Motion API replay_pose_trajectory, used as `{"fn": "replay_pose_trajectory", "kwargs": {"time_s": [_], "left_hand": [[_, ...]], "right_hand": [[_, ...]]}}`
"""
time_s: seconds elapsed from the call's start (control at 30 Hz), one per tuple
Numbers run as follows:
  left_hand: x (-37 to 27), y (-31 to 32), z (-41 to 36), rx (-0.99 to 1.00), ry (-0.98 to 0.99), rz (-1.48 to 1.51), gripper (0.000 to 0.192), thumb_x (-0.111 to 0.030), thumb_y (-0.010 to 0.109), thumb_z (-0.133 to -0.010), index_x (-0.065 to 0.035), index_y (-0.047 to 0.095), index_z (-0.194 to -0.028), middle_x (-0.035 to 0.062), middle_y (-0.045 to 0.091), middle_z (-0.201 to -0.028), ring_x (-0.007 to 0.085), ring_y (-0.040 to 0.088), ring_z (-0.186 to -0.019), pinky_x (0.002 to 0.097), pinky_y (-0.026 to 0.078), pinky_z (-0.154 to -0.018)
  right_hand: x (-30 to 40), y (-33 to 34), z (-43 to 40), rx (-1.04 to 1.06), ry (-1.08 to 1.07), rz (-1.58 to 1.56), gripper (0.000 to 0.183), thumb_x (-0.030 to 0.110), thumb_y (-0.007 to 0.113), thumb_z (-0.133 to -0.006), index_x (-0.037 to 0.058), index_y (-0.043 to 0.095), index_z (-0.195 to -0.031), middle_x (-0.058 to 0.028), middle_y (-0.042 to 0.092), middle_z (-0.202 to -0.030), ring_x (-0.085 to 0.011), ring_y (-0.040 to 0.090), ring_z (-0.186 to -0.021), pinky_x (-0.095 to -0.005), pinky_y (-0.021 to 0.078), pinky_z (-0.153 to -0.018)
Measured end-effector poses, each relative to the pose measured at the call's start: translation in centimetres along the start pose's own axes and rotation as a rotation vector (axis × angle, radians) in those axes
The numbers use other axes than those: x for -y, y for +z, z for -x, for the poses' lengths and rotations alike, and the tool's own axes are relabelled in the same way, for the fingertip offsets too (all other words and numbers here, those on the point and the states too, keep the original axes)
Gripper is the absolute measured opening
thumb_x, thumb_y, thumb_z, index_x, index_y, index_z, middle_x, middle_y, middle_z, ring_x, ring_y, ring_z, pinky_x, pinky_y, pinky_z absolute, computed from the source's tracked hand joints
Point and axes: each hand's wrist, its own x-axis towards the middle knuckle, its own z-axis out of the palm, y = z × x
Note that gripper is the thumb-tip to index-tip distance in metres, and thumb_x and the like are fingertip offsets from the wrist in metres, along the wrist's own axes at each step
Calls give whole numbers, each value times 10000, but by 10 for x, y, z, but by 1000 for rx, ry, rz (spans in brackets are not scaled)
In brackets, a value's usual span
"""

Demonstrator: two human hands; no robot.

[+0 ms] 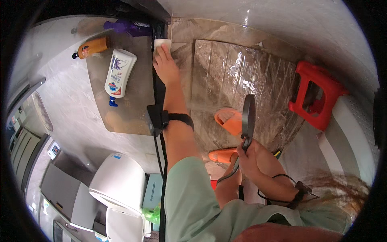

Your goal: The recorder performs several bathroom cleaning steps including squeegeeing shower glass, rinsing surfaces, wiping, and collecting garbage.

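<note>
My left hand point(167, 68) is stretched out along the black frame point(159, 78) of a partition, pressing a pale sponge or folded cloth point(162, 43) against it. In my right hand point(249, 155) is the neck of a dark shower head point(248, 116). Fine water jets leave the shower head towards the frame. Left of the frame are a white pump bottle point(121, 74) with a blue pump, an amber bottle point(93, 48) and a purple bottle point(128, 27). I cannot tell whether glass lies between them and my hand.
Orange slippers point(230, 121) are on my feet on the wet, grooved stone-patterned floor point(217, 66). A red plastic stool point(320, 93) stands at the right wall. Left of the partition are a white toilet point(119, 178), a teal box point(152, 190) and a green plastic bag point(152, 214).
</note>
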Motion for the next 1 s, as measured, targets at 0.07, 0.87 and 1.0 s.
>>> {"fn": "replay_pose_trajectory", "kwargs": {"time_s": [0.07, 0.87, 1.0], "left_hand": [[-5, 1, 0, 105, -74, 7, 560, -78, 497, -726, -47, 270, -1237, 72, 284, -1244, 257, 390, -1007, 343, 371, -806], [47, -16, 321, 632, -784, 386, 533, 42, 473, -683, 3, 351, -1200, 207, 416, -1163, 314, 373, -1092, 345, 316, -892], [8, -21, 198, 94, -581, 704, 464, 11, 394, -716, -34, 407, -1177, 223, 486, -1049, 321, 460, -911, 337, 327, -829]], "right_hand": [[13, 2, -2, -80, -140, 322, 258, -13, 380, -801, 23, 270, -1032, -63, 361, -828, -105, 411, -737, -244, 362, -627], [-7, -11, 7, -357, -150, 190, 390, 64, 448, -808, -41, 255, -1130, -203, 424, -1027, -269, 456, -958, -323, 333, -834], [-2, -10, 7, -351, -221, 232, 402, 79, 450, -811, -45, 256, -1140, -207, 438, -995, -271, 467, -924, -320, 348, -806]]}}
